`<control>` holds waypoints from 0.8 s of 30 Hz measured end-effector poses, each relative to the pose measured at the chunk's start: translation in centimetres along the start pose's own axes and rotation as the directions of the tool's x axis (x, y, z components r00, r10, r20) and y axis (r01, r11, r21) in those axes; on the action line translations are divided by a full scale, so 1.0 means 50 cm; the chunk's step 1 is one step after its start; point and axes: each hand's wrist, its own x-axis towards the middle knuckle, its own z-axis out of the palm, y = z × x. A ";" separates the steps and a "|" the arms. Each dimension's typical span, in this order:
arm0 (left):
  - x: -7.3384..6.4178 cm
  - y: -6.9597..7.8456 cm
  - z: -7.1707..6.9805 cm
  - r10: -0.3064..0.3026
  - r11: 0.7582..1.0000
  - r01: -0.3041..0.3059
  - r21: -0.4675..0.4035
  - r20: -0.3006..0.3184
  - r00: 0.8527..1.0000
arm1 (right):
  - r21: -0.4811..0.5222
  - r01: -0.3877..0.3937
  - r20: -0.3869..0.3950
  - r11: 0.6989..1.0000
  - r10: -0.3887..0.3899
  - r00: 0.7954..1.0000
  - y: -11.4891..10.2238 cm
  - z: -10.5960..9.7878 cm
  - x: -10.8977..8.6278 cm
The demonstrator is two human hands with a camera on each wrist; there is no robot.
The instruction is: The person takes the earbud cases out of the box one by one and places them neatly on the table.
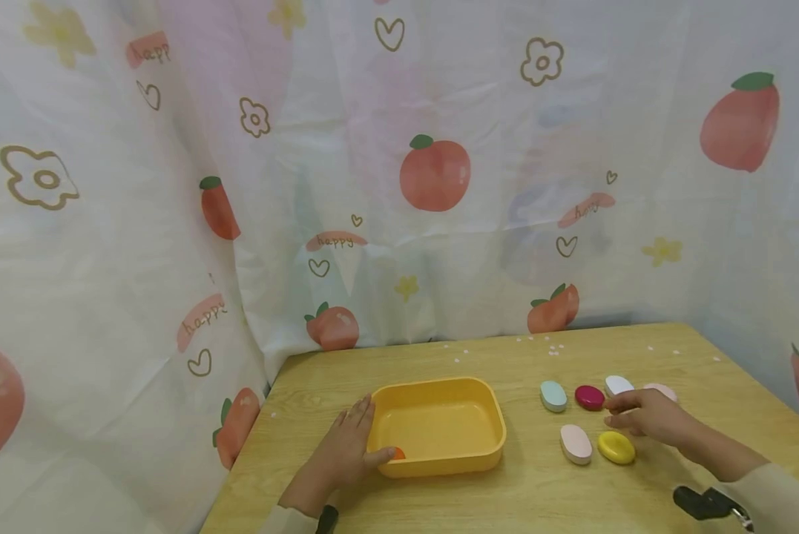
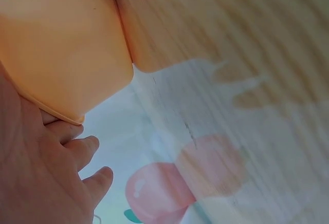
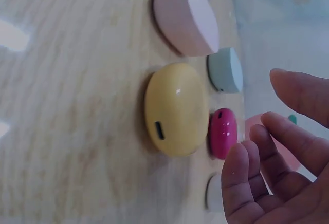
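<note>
My left hand rests against the left side of a yellow plastic basin, its thumb over the near rim. In the left wrist view, the fingers extend along the basin's outer wall. My right hand hovers among small oval cases with its fingers loosely bent and nothing in it. Below it lies a shiny yellow oval case with a dark slot. Near its fingertips are a magenta case and a white one. Another pink case is partly hidden behind the hand.
Between basin and right hand lie a mint case and a pale pink one. A small orange patch shows inside the basin by the left thumb. Small white flecks dot the back of the wooden table. A printed curtain hangs behind.
</note>
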 end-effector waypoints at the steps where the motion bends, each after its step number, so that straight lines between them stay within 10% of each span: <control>1: 0.000 -0.001 0.000 -0.001 1.000 0.001 0.002 0.000 1.000 | -0.002 0.005 -0.003 1.000 -0.005 1.000 -0.004 -0.001 0.003; 24: 0.004 -0.006 0.006 0.002 1.000 -0.002 0.028 -0.008 1.000 | -0.023 0.151 0.019 0.988 -0.150 0.988 -0.103 0.006 0.058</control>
